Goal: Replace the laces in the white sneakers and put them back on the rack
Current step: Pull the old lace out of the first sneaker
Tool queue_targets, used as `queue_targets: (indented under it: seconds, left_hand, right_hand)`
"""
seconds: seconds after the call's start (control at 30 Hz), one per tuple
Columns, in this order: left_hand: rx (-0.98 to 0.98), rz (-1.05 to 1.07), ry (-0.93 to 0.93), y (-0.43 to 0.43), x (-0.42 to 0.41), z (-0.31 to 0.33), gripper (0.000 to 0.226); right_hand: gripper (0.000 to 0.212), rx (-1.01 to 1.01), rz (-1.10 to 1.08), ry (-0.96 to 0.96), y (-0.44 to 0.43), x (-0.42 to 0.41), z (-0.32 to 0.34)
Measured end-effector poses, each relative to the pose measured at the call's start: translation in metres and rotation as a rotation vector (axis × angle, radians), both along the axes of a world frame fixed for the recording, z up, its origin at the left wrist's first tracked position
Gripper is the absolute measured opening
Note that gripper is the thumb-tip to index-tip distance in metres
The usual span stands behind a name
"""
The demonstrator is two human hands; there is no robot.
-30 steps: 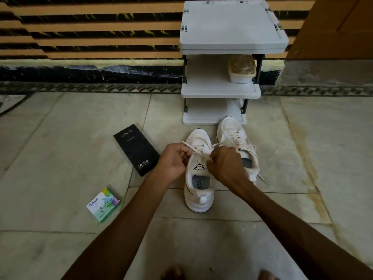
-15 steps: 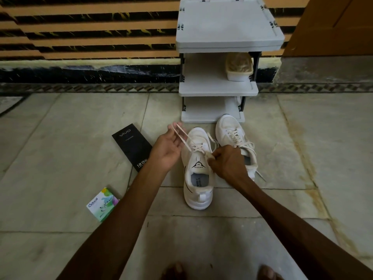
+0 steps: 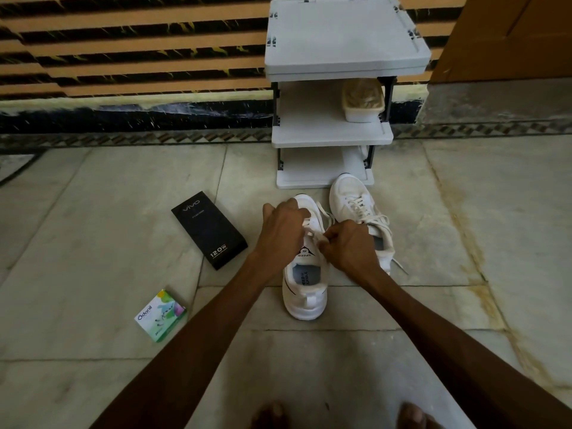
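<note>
The near white sneaker stands on the pale stone floor in front of the grey plastic rack, heel toward the person. Its upper is smooth, with a black logo on the tongue. The left hand curls over the eyelets, fingers closed on the flat white lace. The right hand pinches the lace by the tongue. The second sneaker, laced, stands just beside, toe at the rack's foot.
</note>
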State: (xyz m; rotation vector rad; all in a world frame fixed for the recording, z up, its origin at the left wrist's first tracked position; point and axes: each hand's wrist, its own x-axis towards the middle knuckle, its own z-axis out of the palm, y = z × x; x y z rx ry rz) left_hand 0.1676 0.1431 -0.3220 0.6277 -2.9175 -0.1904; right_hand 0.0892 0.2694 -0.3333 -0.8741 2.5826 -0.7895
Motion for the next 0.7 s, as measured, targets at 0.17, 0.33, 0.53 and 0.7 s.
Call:
queue_targets:
  seconds: [0.17, 0.33, 0.53, 0.7]
  left_hand:
    - [0.157, 0.033, -0.12, -0.005, 0.001, 0.004, 0.029]
    - [0.476, 0.087, 0.108, 0.003, -0.004, 0.005, 0.014]
    - [1.895, 0.666, 0.918, -0.014, -0.001, 0.028, 0.017]
    - [0.834, 0.261, 0.424, -0.016, 0.0, 0.011, 0.019]
  right_hand:
    - [0.023, -0.019, 0.011, -0.004, -0.001, 0.0, 0.0]
    - [0.027, -0.053, 0.014, 0.002, -0.001, -0.001, -0.001]
    - [0.018, -0.035, -0.002, -0.042, 0.0, -0.001, 0.0]
    - [0.02, -0.038, -0.013, -0.04, 0.0, -0.001, 0.001]
